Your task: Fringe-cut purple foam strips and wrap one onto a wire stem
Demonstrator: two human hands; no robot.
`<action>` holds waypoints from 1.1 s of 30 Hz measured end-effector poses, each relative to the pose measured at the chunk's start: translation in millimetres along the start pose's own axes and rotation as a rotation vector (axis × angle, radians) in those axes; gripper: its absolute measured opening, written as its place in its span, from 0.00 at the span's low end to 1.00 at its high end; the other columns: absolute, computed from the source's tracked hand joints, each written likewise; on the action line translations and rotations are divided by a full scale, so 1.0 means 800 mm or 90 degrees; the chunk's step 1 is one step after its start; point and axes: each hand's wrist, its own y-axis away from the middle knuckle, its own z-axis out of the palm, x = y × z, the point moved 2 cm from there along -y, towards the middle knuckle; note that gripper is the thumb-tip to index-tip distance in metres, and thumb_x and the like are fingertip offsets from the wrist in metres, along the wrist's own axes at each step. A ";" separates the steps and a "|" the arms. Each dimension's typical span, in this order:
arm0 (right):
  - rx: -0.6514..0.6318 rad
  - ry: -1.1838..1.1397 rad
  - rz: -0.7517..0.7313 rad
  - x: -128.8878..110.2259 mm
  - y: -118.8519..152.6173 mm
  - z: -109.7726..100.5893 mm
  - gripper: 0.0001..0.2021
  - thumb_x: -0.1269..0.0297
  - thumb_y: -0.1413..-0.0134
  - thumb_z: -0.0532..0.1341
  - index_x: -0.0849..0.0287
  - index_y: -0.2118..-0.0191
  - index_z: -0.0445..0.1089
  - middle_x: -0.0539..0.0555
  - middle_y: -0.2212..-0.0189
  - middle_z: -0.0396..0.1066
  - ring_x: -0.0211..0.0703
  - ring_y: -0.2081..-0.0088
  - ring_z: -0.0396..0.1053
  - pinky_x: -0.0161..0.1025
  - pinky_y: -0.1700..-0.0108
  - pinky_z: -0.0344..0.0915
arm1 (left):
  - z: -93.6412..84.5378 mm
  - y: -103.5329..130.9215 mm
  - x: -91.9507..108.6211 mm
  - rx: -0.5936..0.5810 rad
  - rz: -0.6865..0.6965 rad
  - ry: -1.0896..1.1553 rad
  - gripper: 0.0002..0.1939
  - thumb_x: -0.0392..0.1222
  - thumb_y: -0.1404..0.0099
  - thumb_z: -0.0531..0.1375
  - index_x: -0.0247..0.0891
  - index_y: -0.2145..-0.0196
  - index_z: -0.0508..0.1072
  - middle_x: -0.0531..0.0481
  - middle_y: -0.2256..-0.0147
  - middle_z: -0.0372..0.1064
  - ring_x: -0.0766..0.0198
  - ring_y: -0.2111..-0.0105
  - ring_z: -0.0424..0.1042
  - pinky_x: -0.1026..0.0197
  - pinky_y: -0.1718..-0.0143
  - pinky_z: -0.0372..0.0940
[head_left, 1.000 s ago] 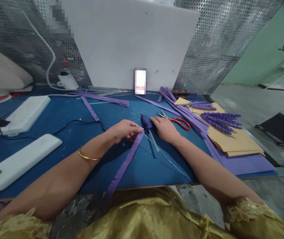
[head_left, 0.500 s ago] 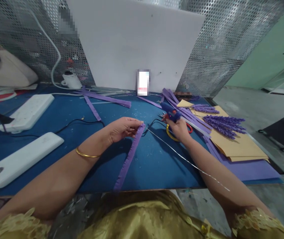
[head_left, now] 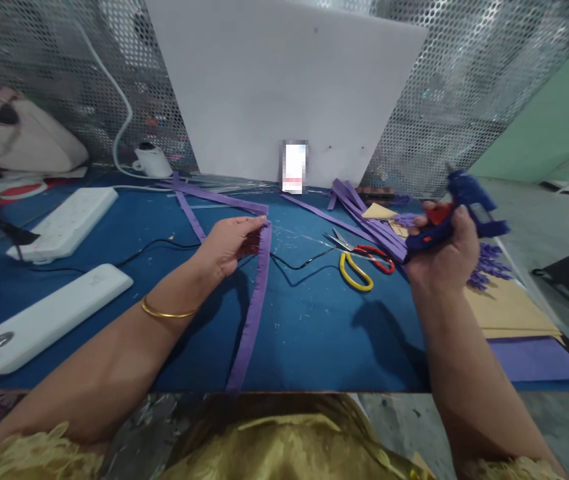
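Note:
In the head view my left hand (head_left: 227,245) is closed in a pinch on the top end of a purple paper strip (head_left: 253,310) with small cuts along its edge. The strip hangs down toward the table's front edge. A thin silvery wire (head_left: 309,240) runs right from the pinched end, faint and blurred. On the right, my right hand (head_left: 444,263) is wrapped round a blue glue gun (head_left: 472,197) with a red trigger, its nozzle tilted up. Between my hands lie scissors (head_left: 356,272) with one yellow and one red handle, blades apart.
Purple paper strips (head_left: 364,217), brown paper sheets (head_left: 509,310) and purple flower sprigs (head_left: 489,267) lie at right. A black cord (head_left: 292,267) crosses the blue table. Two white power strips (head_left: 64,223) stand left. A phone (head_left: 294,167) leans against a white board (head_left: 284,80).
My right hand has lifted the glue gun off the scissors area and moved it right, turning its nozzle upward. My left hand has shifted slightly left and up with the strip, which hangs straighter.

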 end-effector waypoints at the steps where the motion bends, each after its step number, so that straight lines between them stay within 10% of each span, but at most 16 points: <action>1: 0.032 -0.014 -0.043 -0.007 0.004 0.001 0.11 0.52 0.44 0.58 0.54 0.66 0.65 0.49 0.67 0.69 0.34 0.75 0.65 0.33 0.75 0.63 | -0.002 -0.001 0.002 0.022 0.016 0.007 0.10 0.44 0.51 0.71 0.37 0.75 0.75 0.54 0.77 0.70 0.70 0.78 0.66 0.66 0.76 0.61; 5: -0.003 0.078 -0.162 -0.023 0.051 0.024 0.07 0.60 0.42 0.61 0.58 0.67 0.70 0.50 0.68 0.72 0.33 0.81 0.65 0.34 0.80 0.59 | 0.001 0.003 0.002 0.036 0.032 0.013 0.13 0.45 0.53 0.72 0.36 0.74 0.76 0.54 0.77 0.71 0.69 0.78 0.67 0.66 0.77 0.60; 13: -0.430 0.354 -0.041 -0.010 0.131 0.064 0.05 0.64 0.44 0.63 0.55 0.61 0.70 0.51 0.70 0.71 0.41 0.73 0.67 0.39 0.68 0.65 | 0.018 0.020 -0.006 -0.043 -0.001 0.013 0.16 0.49 0.52 0.73 0.34 0.73 0.76 0.53 0.76 0.71 0.69 0.76 0.68 0.65 0.71 0.64; 33: -0.422 0.436 -0.065 0.002 0.133 0.065 0.05 0.63 0.41 0.63 0.55 0.65 0.66 0.47 0.74 0.63 0.38 0.75 0.62 0.35 0.72 0.58 | 0.027 0.031 -0.007 -0.090 -0.033 0.000 0.12 0.46 0.48 0.71 0.34 0.74 0.77 0.51 0.74 0.73 0.68 0.75 0.68 0.66 0.74 0.62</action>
